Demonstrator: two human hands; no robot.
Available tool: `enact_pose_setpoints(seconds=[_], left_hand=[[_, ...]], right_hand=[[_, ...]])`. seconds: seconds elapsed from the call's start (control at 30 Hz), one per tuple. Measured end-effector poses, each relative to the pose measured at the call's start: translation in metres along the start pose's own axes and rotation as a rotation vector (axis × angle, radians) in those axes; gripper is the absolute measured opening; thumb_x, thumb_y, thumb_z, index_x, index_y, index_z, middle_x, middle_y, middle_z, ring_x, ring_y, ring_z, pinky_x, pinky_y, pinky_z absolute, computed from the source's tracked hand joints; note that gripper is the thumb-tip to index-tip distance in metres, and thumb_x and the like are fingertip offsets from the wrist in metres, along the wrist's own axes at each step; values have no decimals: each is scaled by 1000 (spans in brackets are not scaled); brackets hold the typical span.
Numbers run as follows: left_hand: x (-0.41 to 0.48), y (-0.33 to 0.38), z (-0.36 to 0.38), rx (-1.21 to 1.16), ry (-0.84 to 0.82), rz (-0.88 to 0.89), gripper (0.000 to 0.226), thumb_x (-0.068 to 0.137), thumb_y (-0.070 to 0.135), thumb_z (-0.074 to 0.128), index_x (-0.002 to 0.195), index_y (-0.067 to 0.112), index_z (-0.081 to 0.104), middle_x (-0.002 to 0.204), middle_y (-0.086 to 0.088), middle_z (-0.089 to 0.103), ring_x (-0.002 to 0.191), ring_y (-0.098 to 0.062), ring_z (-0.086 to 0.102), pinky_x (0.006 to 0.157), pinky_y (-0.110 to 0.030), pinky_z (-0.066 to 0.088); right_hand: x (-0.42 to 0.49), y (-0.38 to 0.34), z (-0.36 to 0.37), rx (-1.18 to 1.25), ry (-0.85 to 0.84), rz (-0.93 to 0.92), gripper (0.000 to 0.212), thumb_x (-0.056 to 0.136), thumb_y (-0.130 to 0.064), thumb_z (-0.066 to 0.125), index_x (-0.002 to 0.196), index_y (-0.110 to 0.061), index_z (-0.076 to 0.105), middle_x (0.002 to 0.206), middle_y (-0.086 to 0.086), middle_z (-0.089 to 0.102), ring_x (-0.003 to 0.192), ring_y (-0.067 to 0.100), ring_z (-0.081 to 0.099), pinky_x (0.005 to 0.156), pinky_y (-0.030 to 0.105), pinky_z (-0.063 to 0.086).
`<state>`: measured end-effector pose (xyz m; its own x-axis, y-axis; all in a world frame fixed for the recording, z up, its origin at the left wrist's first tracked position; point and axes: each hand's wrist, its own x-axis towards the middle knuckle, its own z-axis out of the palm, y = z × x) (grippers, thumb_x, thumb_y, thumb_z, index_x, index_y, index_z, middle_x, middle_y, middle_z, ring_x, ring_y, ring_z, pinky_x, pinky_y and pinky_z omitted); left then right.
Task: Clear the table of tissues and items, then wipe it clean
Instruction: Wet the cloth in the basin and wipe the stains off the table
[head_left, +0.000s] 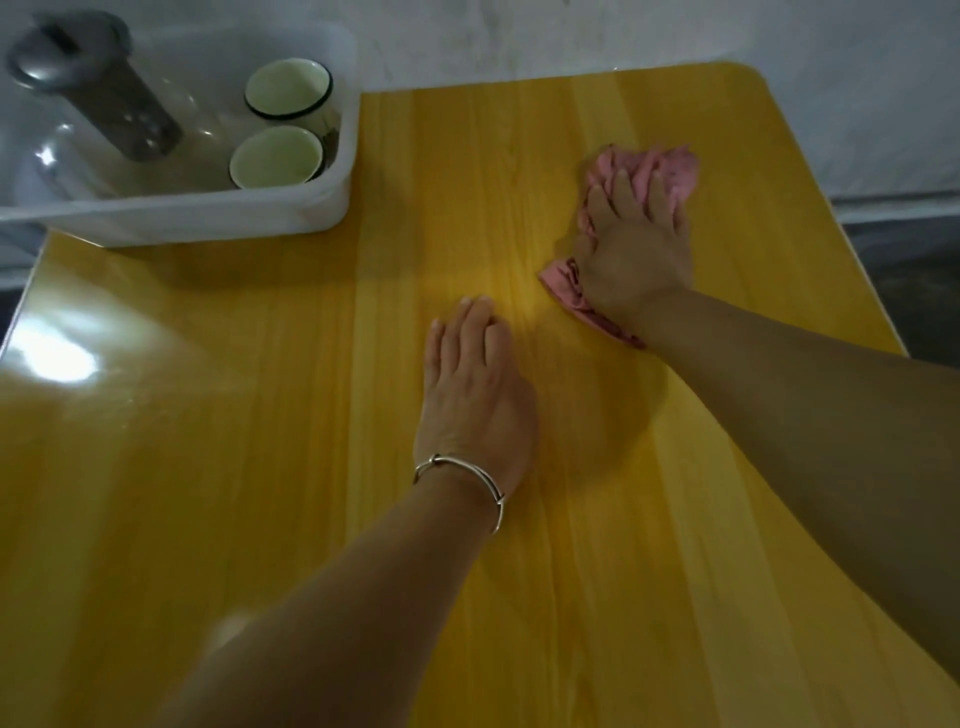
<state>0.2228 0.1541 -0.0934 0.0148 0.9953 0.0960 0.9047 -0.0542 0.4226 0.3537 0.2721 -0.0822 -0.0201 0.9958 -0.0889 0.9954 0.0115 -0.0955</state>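
yellow wood-grain tabletop (234, 467) shows no tissues or loose items anywhere in view, so the clearing part of the task looks done. what was cleared appears to sit in the white plastic tub (332, 197) at the far left corner: two cream enamel cups with dark rims (288, 85) and a clear glass jug with a grey metal lid and core (104, 88). the wiping step seems to be under way, with the bunched pink cloth (670, 166) lying on the far right part of the tabletop, well apart from the tub. how much of the surface is already wiped cannot be told, since the sheen and glare on the left side give no clear sign. the tub itself may need lifting so the corner under it can be wiped. the right hand (634, 239) reaches far forward with the arm stretched out, palm down on the cloth, its fingers (621, 192) spread and nearly straight, pressing the cloth flat rather than gripping it. the left hand (472, 384), with a thin silver bangle (467, 478) on the wrist, lies palm down near the middle of the tabletop, fingers (470, 322) straight and together, holding nothing, probably bracing the body.
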Motion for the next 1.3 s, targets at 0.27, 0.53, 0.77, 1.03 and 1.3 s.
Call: enact_pose_setpoints(seconds=[0.27,0.53,0.77,1.03,1.3], left_hand=[[2,1,-3,-80,70,-58,26,81,8,40,102,1,53,124,-17,51,118,-37,44,104,-53,35],[-2,-5,-12,-8,27,-23,27,84,6,44,109,7,54,125,-7,52,122,-26,40,102,-31,27],[-37,-67,-44,77,-5,-110,31,92,16,42,122,13,49,136,-1,44,130,-22,33,108,-36,23],[-52,-105,-58,-9,102,-190,38,86,16,32,117,7,52,131,-8,49,119,-31,42,98,-34,29],[-56,-111,-63,59,55,-197,35,91,8,36,122,10,50,138,-4,43,129,-26,34,106,-36,25]], right_hand=[[-30,-26,1,40,-59,-409,54,100,-31,27,150,-20,11,159,1,-1,145,24,-12,118,40,-6],[-74,11,9,77,57,34,58,96,-33,18,150,-12,12,159,6,4,146,27,-9,119,42,-1],[-66,-43,8,12,-33,153,56,100,-33,18,150,-14,2,159,4,-3,145,30,-10,118,46,-1],[-83,-166,29,49,15,-530,52,100,-28,23,149,-14,18,159,6,3,146,27,-9,118,43,1],[-107,-107,21,92,-24,-543,73,80,-42,6,148,-20,24,158,-1,9,146,18,-4,118,39,3]])
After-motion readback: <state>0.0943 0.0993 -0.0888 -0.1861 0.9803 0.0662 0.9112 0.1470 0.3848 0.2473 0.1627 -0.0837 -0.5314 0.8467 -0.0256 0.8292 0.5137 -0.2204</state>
